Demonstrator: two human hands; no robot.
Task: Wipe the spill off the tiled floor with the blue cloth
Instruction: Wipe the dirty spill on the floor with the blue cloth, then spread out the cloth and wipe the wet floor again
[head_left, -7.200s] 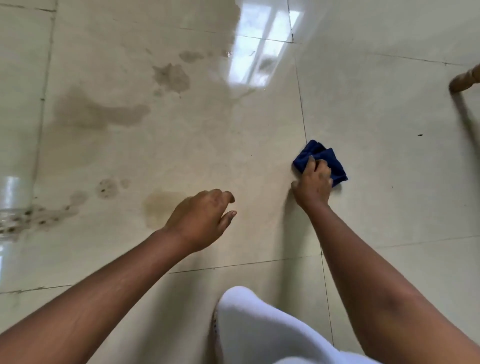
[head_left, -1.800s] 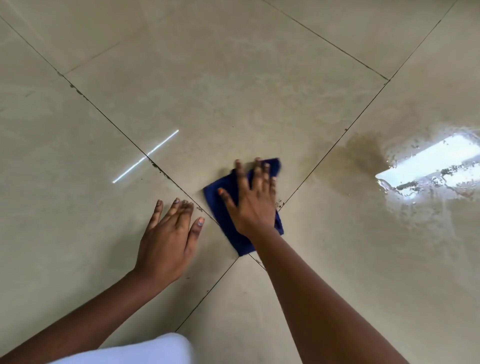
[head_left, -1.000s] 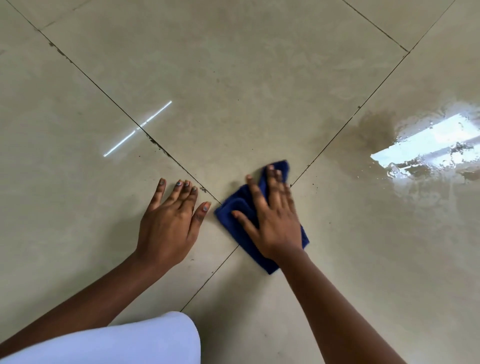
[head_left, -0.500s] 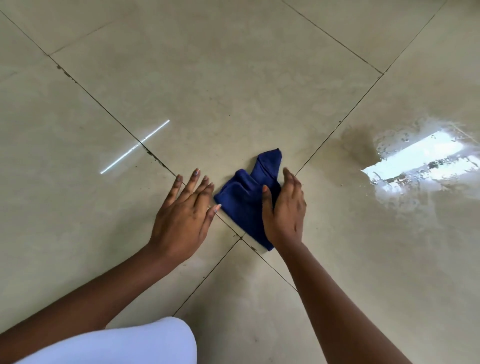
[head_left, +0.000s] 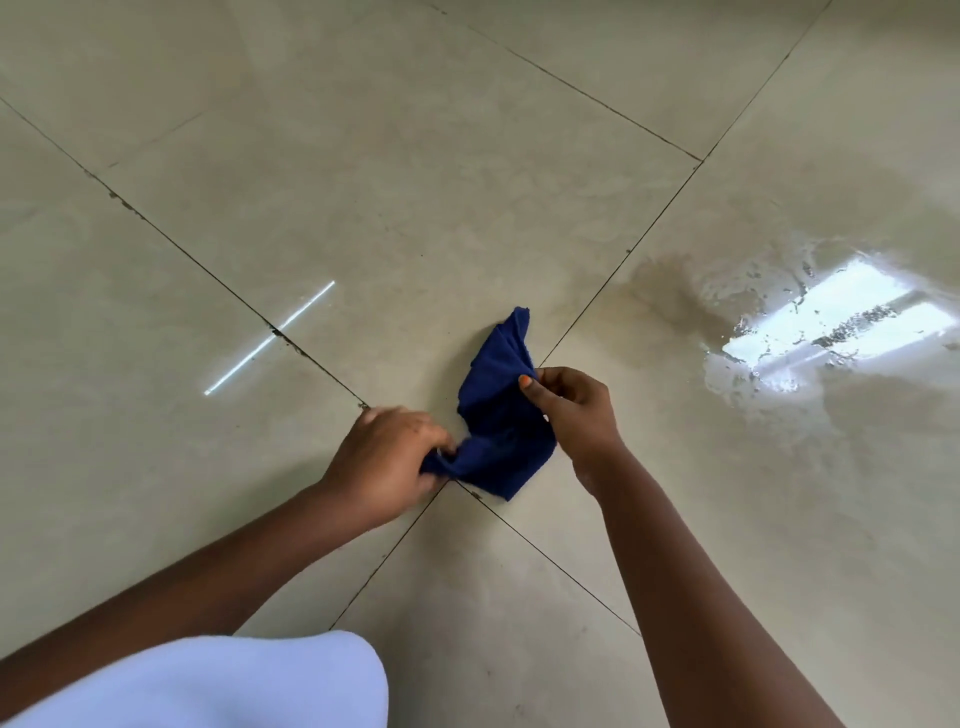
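Note:
The dark blue cloth (head_left: 498, 415) is crumpled and held between both hands just above the crossing of the tile joints. My left hand (head_left: 387, 460) pinches its lower left corner. My right hand (head_left: 574, 410) grips its right edge between thumb and fingers. One loose corner of the cloth sticks up and away from me. The spill (head_left: 769, 338) is a wet, shiny patch with a brownish smear on the beige tiled floor (head_left: 415, 197), to the right of the cloth and apart from it.
Dark grout lines cross under the cloth. A thin bright streak of reflected light (head_left: 270, 338) lies on the tile to the left. My white-clad knee (head_left: 208, 680) fills the lower left corner.
Both hands have left the floor and taken hold of the cloth, which has come up from lying flat into a bunched shape between them.

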